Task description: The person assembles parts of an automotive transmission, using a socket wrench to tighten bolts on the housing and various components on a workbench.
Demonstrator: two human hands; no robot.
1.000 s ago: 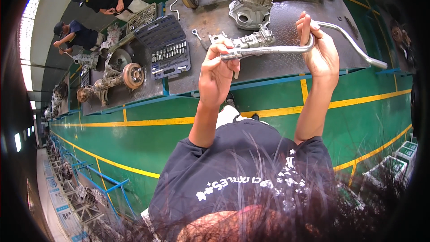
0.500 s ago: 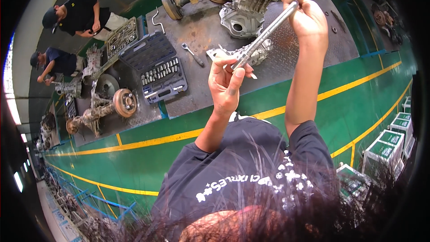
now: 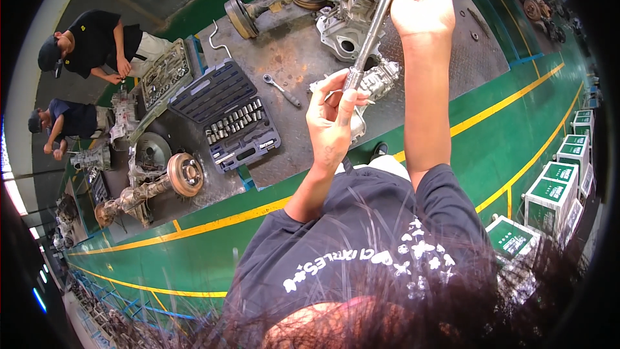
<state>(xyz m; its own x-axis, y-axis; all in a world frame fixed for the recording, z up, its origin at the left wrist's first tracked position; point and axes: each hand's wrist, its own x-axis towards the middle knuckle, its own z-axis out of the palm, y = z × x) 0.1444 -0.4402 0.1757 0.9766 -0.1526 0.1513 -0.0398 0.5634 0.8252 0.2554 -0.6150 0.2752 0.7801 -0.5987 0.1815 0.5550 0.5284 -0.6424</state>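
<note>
My left hand [image 3: 332, 116] is closed round the socket-like end [image 3: 354, 79] of a long, bent, silvery metal bar [image 3: 378, 22], with fingers curled over it. Up at the top, my right hand [image 3: 423, 6] grips the bar at its bend, and the far part runs out of view. Behind the bar, on the steel plate table [image 3: 465, 58], stand a large aluminium gearbox housing [image 3: 336, 35] and a smaller cast assembly [image 3: 381, 81], partly covered by my hands. A ratchet [image 3: 282, 90] lies left of them, beside an open grey socket case [image 3: 236, 129].
Two co-workers [image 3: 87, 42] [image 3: 55, 123] work at gearboxes on the left. A rusty axle [image 3: 142, 200] lies on the near left bench; another axle [image 3: 245, 16] is at the back. White-and-green boxes [image 3: 549, 190] line the right, on the green floor [image 3: 484, 161].
Both hands have tilted the bar from nearly level to steep, the right hand rising away from me and slightly left. The view has turned, bringing more boxes in at the right.
</note>
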